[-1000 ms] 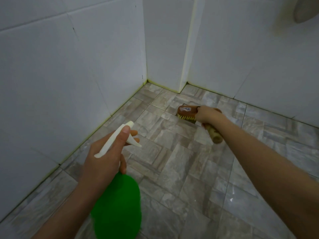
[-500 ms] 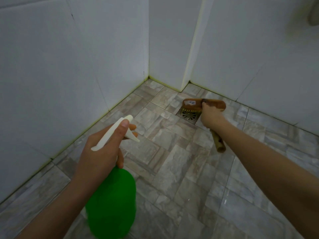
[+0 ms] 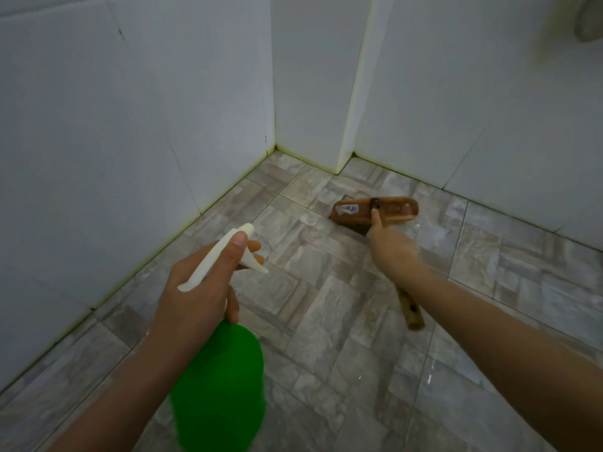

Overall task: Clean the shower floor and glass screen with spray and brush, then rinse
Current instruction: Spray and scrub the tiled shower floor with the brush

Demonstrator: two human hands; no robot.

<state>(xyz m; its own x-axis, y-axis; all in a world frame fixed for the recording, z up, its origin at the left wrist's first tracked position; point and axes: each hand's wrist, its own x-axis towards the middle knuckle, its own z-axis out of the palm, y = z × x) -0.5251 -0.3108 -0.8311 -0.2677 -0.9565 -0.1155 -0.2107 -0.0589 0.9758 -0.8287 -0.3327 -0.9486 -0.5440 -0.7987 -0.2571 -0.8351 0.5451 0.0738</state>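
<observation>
My left hand [image 3: 199,288] grips the white trigger head of a green spray bottle [image 3: 218,383], thumb along the top and fingers at the trigger, nozzle aimed at the far corner. My right hand [image 3: 388,246] grips the wooden handle of a scrub brush [image 3: 375,208], forefinger stretched along the neck. The brush head lies flat on the grey stone-pattern floor [image 3: 326,305] over the drain, which it mostly hides. The handle's end [image 3: 412,316] sticks out behind my wrist. No glass screen is in view.
White tiled walls [image 3: 130,125] close the floor on the left and at the back. A white corner column [image 3: 326,93] juts out at the far corner. A blurred fixture [image 3: 590,21] hangs on the right wall at the top.
The brush has slid right and away across the drain, its head turning flatter. My left hand with the spray bottle has barely shifted.
</observation>
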